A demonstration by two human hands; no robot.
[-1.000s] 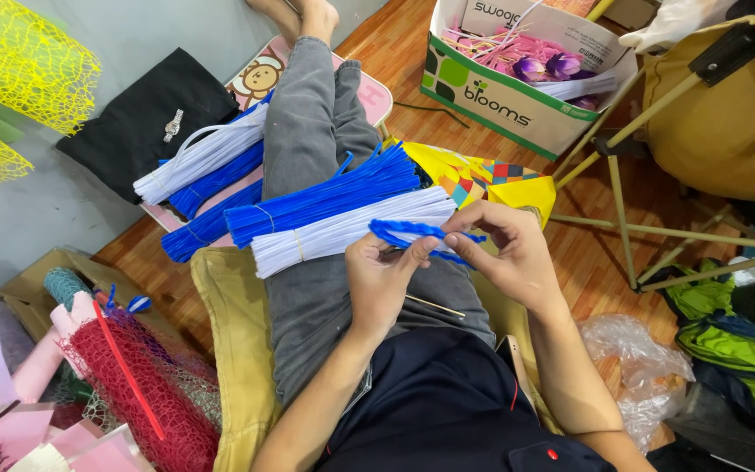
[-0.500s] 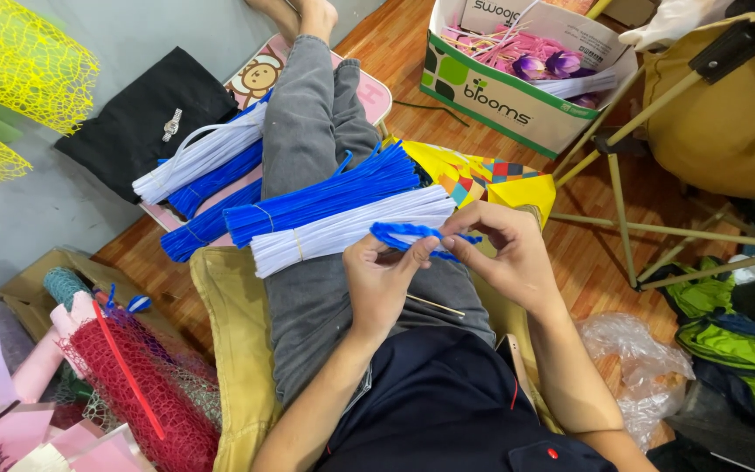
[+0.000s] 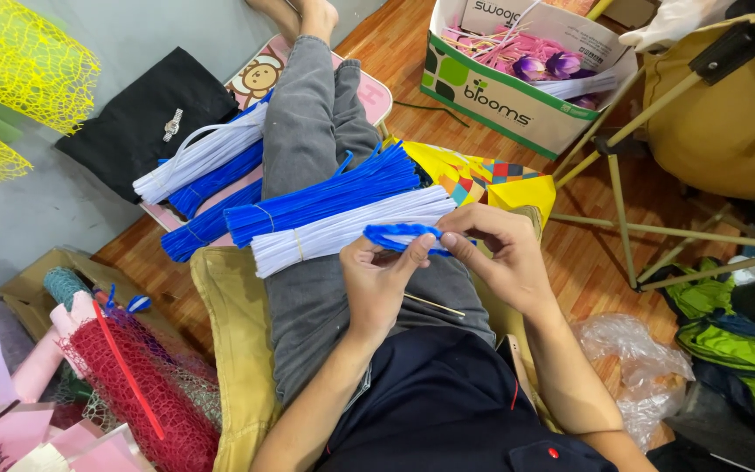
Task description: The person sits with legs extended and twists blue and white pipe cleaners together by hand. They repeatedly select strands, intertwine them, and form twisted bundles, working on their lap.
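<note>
Bright, even, diffuse light; soft shadows only. Sharp focus overall, colours saturated. Slight wide-angle stretch at edges. No glare, no motion blur.

1 open cardboard box (image 3: 517, 92) at top centre on wood floor: white w/ green panels + green print on its side, pink and purple stuff inside. Plain brown cardboard box (image 3: 24, 284) at left edge, partly hidden.
</note>
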